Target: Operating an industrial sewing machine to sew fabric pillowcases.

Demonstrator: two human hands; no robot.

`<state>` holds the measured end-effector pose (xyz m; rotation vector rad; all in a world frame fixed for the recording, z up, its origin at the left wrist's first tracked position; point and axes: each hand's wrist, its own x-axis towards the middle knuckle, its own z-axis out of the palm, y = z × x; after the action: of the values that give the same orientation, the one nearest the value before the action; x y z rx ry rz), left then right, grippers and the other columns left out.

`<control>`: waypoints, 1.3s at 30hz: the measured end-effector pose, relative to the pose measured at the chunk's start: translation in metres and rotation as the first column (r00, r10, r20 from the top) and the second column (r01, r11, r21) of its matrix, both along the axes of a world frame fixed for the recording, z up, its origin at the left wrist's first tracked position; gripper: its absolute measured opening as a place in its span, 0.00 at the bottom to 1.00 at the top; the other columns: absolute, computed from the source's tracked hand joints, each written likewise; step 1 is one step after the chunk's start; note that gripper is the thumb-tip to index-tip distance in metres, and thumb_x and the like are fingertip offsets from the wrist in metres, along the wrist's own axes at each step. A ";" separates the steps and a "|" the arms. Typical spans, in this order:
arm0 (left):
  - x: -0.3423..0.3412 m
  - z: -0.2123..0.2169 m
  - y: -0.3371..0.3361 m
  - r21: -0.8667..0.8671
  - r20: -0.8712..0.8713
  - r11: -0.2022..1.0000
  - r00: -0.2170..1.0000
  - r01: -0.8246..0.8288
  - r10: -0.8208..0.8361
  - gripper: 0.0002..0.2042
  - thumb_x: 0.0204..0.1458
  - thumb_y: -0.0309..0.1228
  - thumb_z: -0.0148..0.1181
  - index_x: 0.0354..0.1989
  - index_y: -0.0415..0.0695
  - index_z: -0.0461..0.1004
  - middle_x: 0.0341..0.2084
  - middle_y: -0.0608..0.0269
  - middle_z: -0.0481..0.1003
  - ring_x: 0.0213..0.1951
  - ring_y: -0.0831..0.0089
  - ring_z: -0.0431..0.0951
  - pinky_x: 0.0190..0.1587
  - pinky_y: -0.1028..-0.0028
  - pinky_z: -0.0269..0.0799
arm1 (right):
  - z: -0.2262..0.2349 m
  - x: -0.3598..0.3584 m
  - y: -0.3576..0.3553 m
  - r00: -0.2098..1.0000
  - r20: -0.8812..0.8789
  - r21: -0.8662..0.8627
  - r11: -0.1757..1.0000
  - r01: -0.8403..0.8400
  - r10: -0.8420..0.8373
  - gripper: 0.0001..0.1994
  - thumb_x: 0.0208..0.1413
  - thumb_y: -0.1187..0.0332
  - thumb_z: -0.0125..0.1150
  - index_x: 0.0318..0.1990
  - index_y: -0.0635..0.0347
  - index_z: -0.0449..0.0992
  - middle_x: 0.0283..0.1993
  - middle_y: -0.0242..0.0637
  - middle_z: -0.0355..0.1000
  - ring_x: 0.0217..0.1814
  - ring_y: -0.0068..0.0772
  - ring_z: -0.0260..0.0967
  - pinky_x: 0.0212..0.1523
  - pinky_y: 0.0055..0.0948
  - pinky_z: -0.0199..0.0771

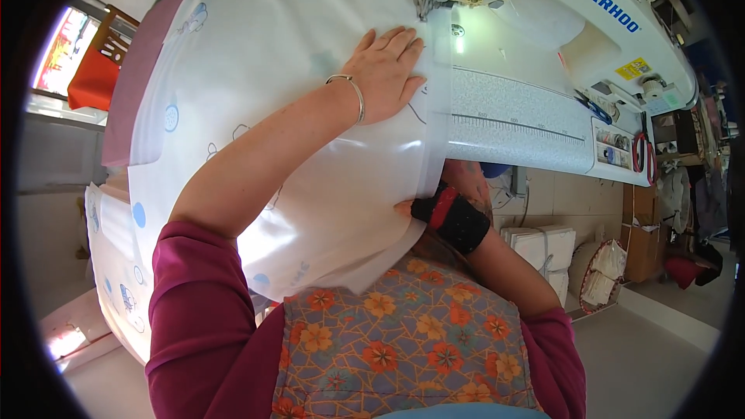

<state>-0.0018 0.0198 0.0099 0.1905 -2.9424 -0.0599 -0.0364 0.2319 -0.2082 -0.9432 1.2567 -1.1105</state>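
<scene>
So the white printed sheet [256, 70] is spread out left of the sewing machine [543, 54], edge under the needle. Left hand [386, 70] presses flat and spread on it just left of the needle; right hand [423, 206], nearer me, pinches the hem. Looks mid-seam; next it probably needs steady, straight feeding.
</scene>
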 end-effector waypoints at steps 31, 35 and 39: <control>0.030 -0.009 0.040 -0.058 -0.132 0.994 0.987 -0.097 0.088 0.22 0.57 0.41 0.46 0.56 0.42 0.64 0.59 0.59 0.62 0.62 0.60 0.58 0.61 0.53 0.53 | 0.184 0.024 0.017 0.955 -0.008 -0.039 0.955 0.296 -0.296 0.19 0.51 0.65 0.64 0.48 0.64 0.72 0.43 0.36 0.74 0.46 0.26 0.69 0.50 0.28 0.68; 0.026 -0.005 0.031 -0.035 -0.151 0.997 0.987 -0.062 0.056 0.22 0.56 0.42 0.47 0.56 0.43 0.66 0.58 0.57 0.63 0.61 0.60 0.60 0.61 0.54 0.54 | 0.179 0.019 0.010 0.944 0.035 -0.095 0.939 0.331 -0.329 0.21 0.51 0.64 0.64 0.50 0.64 0.70 0.44 0.35 0.73 0.48 0.26 0.67 0.51 0.29 0.67; 0.016 -0.003 0.013 -0.008 -0.130 0.999 0.990 -0.048 0.046 0.22 0.55 0.42 0.48 0.55 0.44 0.67 0.56 0.55 0.65 0.59 0.60 0.62 0.61 0.57 0.55 | 0.232 0.017 -0.003 0.870 -0.404 0.067 0.940 0.334 -0.281 0.20 0.52 0.63 0.63 0.50 0.64 0.70 0.44 0.35 0.72 0.48 0.25 0.66 0.51 0.29 0.66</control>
<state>0.0139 0.0328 0.0070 0.2445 -2.8065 -0.0476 -0.0192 0.2287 0.0240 -0.9068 1.8403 -1.0944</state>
